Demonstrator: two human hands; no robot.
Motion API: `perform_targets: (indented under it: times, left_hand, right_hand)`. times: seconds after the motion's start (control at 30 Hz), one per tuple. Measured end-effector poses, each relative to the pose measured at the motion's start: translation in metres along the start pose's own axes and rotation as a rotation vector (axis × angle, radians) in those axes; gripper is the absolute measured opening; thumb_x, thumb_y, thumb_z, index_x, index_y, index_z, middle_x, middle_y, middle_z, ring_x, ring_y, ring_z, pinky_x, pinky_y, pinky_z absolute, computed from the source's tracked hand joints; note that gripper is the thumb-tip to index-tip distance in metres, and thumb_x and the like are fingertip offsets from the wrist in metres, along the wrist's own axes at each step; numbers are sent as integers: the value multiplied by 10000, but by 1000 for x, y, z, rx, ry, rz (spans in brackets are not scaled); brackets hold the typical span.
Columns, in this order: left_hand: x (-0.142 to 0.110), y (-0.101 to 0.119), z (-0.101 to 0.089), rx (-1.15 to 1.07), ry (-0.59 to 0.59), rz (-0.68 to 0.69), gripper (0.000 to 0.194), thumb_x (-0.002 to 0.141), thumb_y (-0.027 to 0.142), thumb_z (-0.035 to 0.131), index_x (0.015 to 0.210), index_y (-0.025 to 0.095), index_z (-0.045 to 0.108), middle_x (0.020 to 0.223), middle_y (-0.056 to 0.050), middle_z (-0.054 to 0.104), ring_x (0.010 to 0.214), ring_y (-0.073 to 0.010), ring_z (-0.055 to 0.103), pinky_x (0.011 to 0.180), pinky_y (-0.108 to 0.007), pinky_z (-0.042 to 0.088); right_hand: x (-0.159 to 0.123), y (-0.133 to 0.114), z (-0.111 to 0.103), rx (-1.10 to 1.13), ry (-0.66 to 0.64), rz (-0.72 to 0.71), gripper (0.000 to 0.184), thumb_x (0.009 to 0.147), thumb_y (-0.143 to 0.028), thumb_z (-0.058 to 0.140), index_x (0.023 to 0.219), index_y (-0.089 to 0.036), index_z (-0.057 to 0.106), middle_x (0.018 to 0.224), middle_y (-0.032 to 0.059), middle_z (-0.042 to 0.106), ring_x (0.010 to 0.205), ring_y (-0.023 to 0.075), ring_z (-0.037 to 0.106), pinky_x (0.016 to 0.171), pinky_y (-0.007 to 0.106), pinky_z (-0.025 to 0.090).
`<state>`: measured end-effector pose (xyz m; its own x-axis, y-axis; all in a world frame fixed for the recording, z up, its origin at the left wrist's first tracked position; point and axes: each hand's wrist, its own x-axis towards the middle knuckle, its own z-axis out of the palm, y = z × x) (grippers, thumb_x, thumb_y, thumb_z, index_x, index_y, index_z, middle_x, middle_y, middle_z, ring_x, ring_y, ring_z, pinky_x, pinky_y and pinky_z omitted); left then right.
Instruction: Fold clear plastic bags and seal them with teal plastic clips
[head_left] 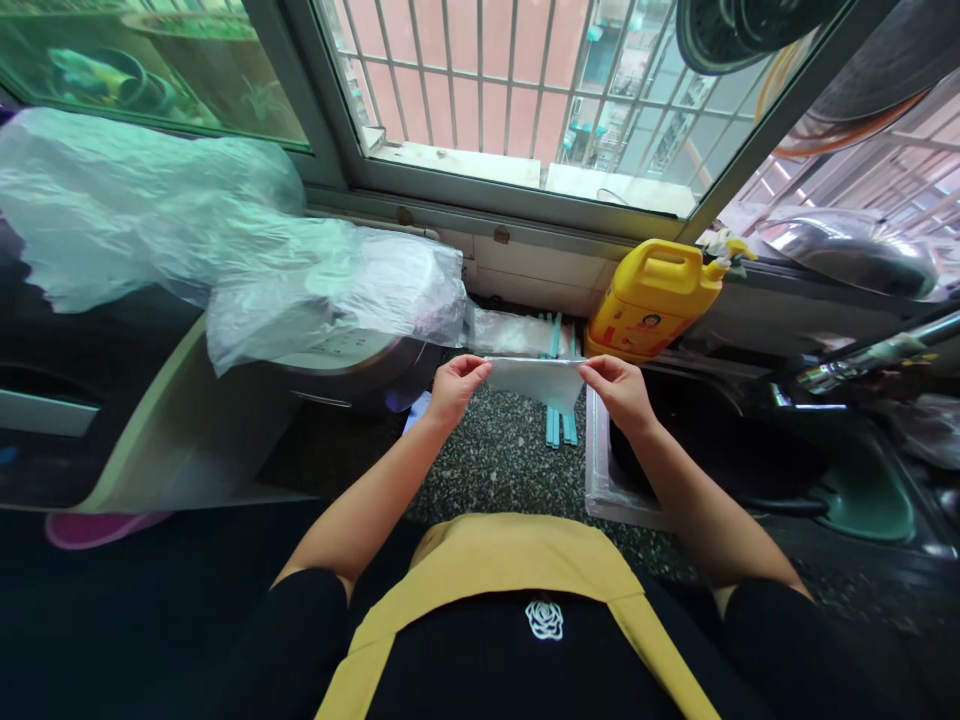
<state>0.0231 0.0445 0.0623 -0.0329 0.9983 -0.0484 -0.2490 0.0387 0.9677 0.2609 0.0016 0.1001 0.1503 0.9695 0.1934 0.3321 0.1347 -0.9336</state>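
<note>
Above the counter [487,450], both hands [456,388] [619,392] pinch translucent plastic [531,376] partly hiding teal strips [553,428].

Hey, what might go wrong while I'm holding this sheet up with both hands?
The thin, translucent sheet might slip: the left hand and right hand pinch only its top edge. The teal strips partly hidden behind it could get nudged. The yellow jug, just beyond the right hand, might get bumped.
</note>
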Motion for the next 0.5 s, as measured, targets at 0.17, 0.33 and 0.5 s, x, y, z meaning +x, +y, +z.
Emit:
perform_targets:
  times: [0.17, 0.33, 0.5]
  left_hand:
    - [-2, 6, -3, 175, 70, 278, 192, 621, 306, 743, 604, 174, 605, 911, -43, 650, 901, -161, 603, 782, -285, 459]
    - [-4, 22, -2, 102, -38, 330, 210, 649, 346, 723, 617, 181, 597, 898, -50, 685, 926, -175, 616, 885, -342, 447]
    - [-3, 29, 3, 3, 19, 222, 279, 553, 401, 772, 630, 180, 619, 639, 10, 632, 617, -107, 561, 650, -254, 460]
  right_hand:
    - [0, 4, 6, 11, 37, -5, 311, 682, -488, 685, 670, -183, 623, 594, -10, 583, 546, 114, 496, 551, 263, 418]
    - [0, 9, 11, 58, 121, -70, 280, 682, -470, 699, 683, -200, 624, 812, 35, 635, 746, 158, 589, 669, 294, 476]
    - [0, 8, 16, 134, 119, -97, 304, 713, -496, 675, 675, -203, 602, 1005, 77, 659, 898, 198, 620, 756, 337, 496]
